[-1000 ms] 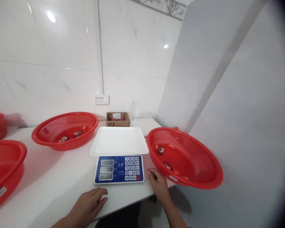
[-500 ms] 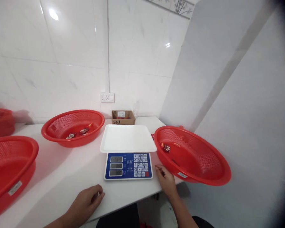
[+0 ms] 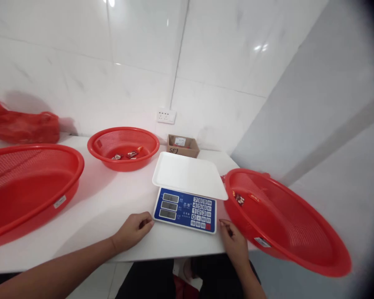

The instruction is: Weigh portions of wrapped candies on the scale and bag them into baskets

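Note:
A weighing scale [image 3: 185,210] with a blue keypad panel and a white tray [image 3: 188,174] on top stands in front of me; the tray is bare. My left hand [image 3: 134,229] rests on the table beside the scale's lower left corner, its fingers curled in with nothing seen in them. On the other side, my right hand [image 3: 234,241] lies between the scale and the right red basket [image 3: 286,245], fingers loosely closed and apparently holding nothing. Inside that basket are a few small wrapped packets [image 3: 238,199].
Another red basket [image 3: 134,165] behind the scale's left holds several small packets [image 3: 131,155]. A large red basket [image 3: 34,220] sits at the left, with red bags [image 3: 28,126] behind it. A cardboard box [image 3: 183,146] stands against the wall, below a socket [image 3: 166,116].
My view has turned left and tilted, so the table things appear shifted right. My left hand has come closer to the scale's lower left corner. The right hand stays beside the scale.

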`<state>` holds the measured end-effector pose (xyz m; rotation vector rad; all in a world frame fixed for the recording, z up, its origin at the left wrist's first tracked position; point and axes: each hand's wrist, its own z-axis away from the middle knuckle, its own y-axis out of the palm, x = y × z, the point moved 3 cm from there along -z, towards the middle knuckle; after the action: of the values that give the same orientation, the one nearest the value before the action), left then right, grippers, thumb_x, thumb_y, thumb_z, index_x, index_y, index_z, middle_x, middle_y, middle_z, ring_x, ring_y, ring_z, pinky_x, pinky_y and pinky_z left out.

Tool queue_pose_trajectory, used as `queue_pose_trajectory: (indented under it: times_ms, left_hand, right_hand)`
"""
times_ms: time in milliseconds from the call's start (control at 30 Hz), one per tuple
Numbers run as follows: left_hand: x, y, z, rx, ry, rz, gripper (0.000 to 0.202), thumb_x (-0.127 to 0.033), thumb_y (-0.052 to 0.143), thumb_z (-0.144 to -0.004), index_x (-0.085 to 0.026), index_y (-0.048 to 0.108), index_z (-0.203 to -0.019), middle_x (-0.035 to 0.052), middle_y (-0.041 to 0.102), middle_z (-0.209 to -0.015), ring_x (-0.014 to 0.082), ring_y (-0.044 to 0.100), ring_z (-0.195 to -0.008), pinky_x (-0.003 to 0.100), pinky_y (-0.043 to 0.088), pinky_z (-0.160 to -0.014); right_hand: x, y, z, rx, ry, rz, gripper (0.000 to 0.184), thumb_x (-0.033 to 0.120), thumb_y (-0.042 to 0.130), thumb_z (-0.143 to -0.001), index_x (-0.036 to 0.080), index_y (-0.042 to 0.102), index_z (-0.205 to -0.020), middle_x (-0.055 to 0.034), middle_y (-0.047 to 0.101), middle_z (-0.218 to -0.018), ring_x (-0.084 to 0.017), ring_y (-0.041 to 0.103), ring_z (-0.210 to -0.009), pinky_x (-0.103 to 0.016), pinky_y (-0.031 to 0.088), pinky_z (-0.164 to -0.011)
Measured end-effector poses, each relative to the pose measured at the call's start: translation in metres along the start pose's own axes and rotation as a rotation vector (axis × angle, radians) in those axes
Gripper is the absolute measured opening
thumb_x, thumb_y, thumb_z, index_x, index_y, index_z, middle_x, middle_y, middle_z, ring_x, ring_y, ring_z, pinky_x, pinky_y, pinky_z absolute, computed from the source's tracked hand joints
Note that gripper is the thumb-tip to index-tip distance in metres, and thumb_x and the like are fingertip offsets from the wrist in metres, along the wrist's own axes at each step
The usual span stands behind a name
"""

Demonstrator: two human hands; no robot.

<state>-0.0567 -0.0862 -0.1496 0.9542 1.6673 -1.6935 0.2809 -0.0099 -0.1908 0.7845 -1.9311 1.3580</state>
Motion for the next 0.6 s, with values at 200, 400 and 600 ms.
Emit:
queue_pose_trajectory:
  times_ms: [200, 400, 600]
  left_hand:
    - [0.006, 0.007, -0.005, -0.014, -0.005, 0.122, 0.021, -0.034, 0.044, -0.082, -0.018, 0.052, -0.071, -0.0030, 0.049, -0.060, 0.0130, 0.045, -0.057, 0.023, 0.036, -0.056]
    - [0.013, 0.017, -0.003, 0.043, -0.022, 0.161, 0.022, -0.033, 0.043, -0.083, -0.018, 0.052, -0.069, -0.0023, 0.050, -0.060, 0.0127, 0.047, -0.057, 0.022, 0.035, -0.055]
    - [0.021, 0.024, -0.005, 0.158, -0.085, 0.171, 0.019, -0.033, 0.047, -0.078, -0.018, 0.050, -0.067, -0.0019, 0.048, -0.059, 0.0114, 0.040, -0.055, 0.022, 0.031, -0.052]
  right_hand:
    - [0.006, -0.004, 0.003, -0.003, 0.010, 0.099, 0.047, 0.053, 0.050, -0.072, 0.014, 0.069, -0.089, -0.0120, 0.073, -0.082, -0.026, 0.067, -0.074, -0.032, 0.053, -0.065]
    - [0.002, -0.005, 0.000, -0.074, 0.147, 0.155, 0.045, 0.057, 0.053, -0.063, 0.019, 0.071, -0.081, -0.0104, 0.074, -0.080, -0.029, 0.068, -0.075, -0.033, 0.054, -0.063]
    - [-0.020, -0.009, -0.001, -0.014, 0.328, 0.210, 0.050, 0.060, 0.054, -0.061, 0.021, 0.071, -0.087, -0.0080, 0.074, -0.093, -0.030, 0.068, -0.089, -0.034, 0.054, -0.072]
